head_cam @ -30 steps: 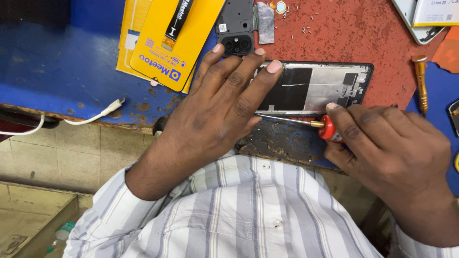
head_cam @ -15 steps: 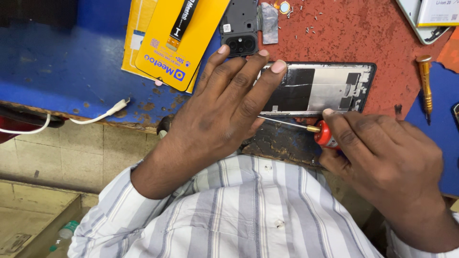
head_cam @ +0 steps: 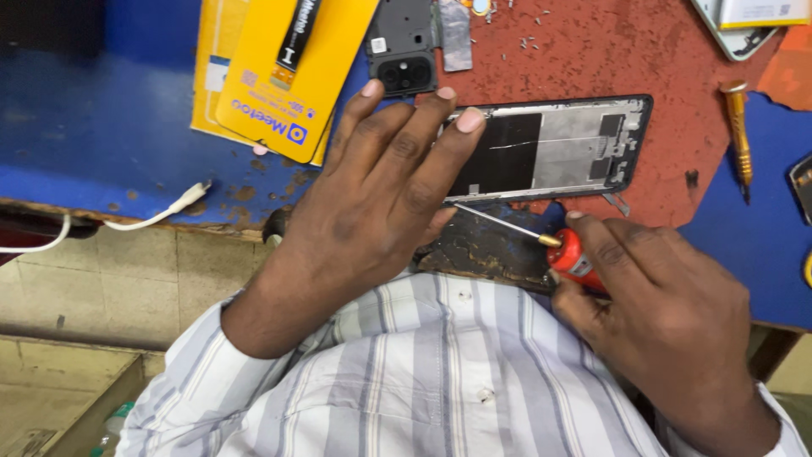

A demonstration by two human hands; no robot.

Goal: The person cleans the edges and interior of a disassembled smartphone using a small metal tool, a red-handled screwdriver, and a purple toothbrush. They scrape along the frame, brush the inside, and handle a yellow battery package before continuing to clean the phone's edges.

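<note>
Left hand (head_cam: 372, 186) lies flat, fingers spread, pressing down on the left end of the phone frame (head_cam: 558, 148); nothing pinched, grip apart. Frame lies lengthwise on the red mat (head_cam: 626, 51), near the counter (head_cam: 110, 135) front edge, open side up, dark and silver plates showing inside. Right hand (head_cam: 660, 296) has its grip clamped on the screwdriver (head_cam: 550, 241), red handle in the fingers. Shaft runs up-left, tip under or just beside the left palm at the frame's lower edge; exact contact point hidden. Second screwdriver (head_cam: 738, 127), gold handle, lies on the mat right of the frame, apart from it. Grey camera cover (head_cam: 404, 46) sits above the left fingertips. Yellow packets (head_cam: 288, 76) left of that. White cable (head_cam: 161, 213) hangs over the counter edge.
</note>
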